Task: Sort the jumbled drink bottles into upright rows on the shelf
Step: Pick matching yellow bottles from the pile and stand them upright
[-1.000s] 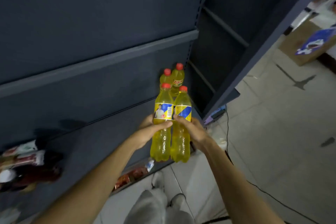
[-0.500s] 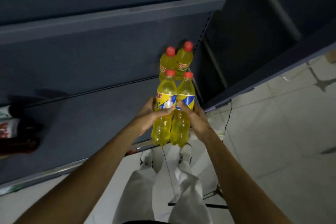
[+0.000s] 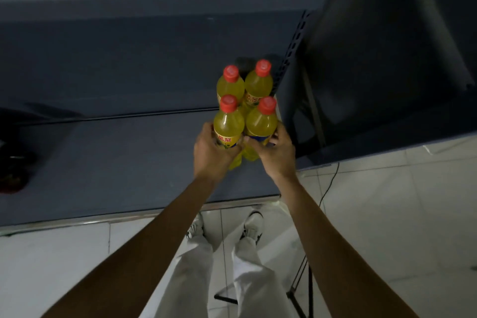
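On the shelf (image 3: 108, 162), hands grip two yellow-drink bottles (image 3: 228, 124).

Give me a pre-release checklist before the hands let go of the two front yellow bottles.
1. Left hand grips front left bottle: ok.
2. Right hand grips front right bottle: ok.
3. Both front bottles upright, red caps up: ok.
4. Front pair lined up with the back pair: ok.
5. Bottle bases flat on the shelf: cannot tell, hands cover them.
6. Clearance to the shelf upright on the right: cannot tell.
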